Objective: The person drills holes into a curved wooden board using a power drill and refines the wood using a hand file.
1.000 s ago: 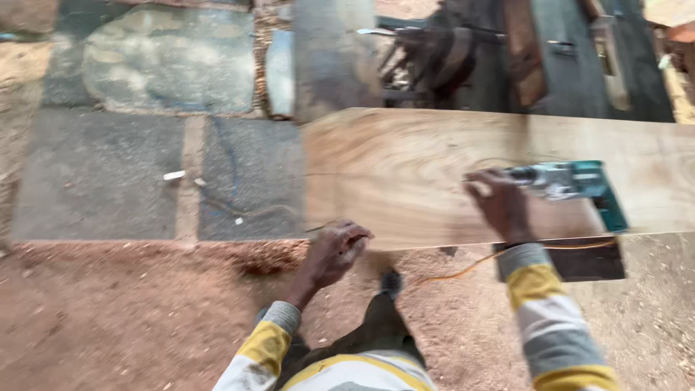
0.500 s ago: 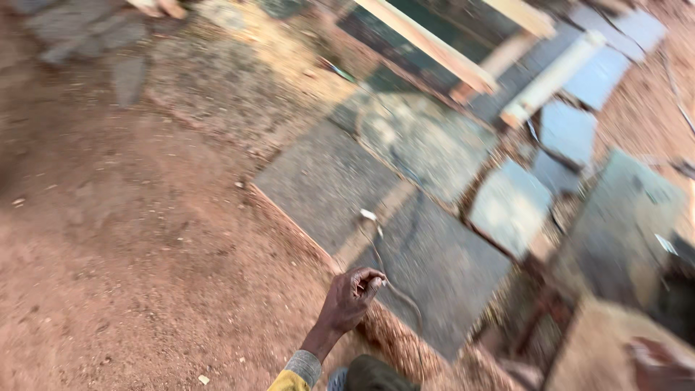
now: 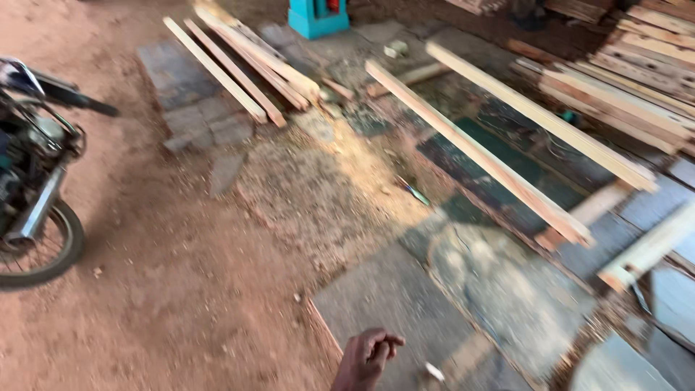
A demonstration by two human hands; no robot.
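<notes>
The left hand [image 3: 369, 356] hangs with fingers loosely curled, holding nothing, above the near edge of a grey floor slab [image 3: 384, 304]; a small white scrap [image 3: 434, 371] lies just beside. The right hand is out of view.

The left hand [image 3: 368, 358] is showing at the bottom edge of the view, its fingers [image 3: 389, 342] curling loosely inward and holding nothing visible. It is hovering over a grey stone slab [image 3: 391, 304] set in the reddish dirt floor. A small white scrap [image 3: 434, 371] is lying on the slab just beside the hand, not touching it.
</notes>
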